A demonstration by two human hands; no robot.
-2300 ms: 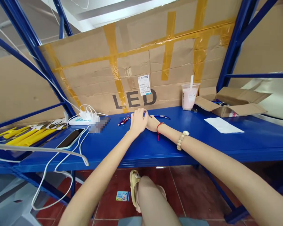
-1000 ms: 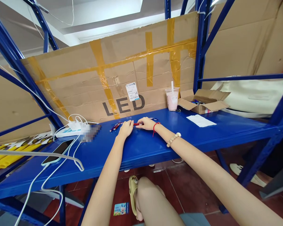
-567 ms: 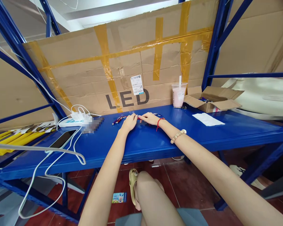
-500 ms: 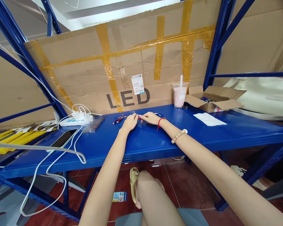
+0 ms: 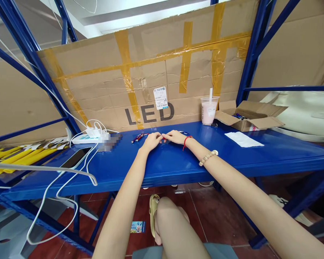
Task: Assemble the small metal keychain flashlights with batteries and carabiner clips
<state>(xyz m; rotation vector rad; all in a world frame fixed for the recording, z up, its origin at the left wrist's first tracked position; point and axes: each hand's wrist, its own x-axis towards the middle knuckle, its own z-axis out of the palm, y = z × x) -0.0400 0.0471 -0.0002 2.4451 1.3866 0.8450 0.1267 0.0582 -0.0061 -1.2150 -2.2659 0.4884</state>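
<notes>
My left hand (image 5: 152,141) and my right hand (image 5: 176,137) meet over the blue tabletop, fingertips almost touching. Pinched between them is a slim red pen (image 5: 164,137), mostly covered by the fingers. Just left of my left hand lie a few red and dark blue pens (image 5: 137,138). A blue pen (image 5: 184,133) shows behind my right hand. My right wrist wears a red cord and a beaded bracelet.
The blue table (image 5: 172,163) backs onto a taped cardboard sheet (image 5: 97,86). Rightward stand a pink drink cup (image 5: 208,110), an open carton (image 5: 244,124) and a white tissue (image 5: 243,139). A phone (image 5: 76,158), power strip (image 5: 85,139) and white cables lie left.
My hands have drawn closer together, closing the small gap between their fingertips. The camera view has shifted slightly, so the scene sits a little further right.
</notes>
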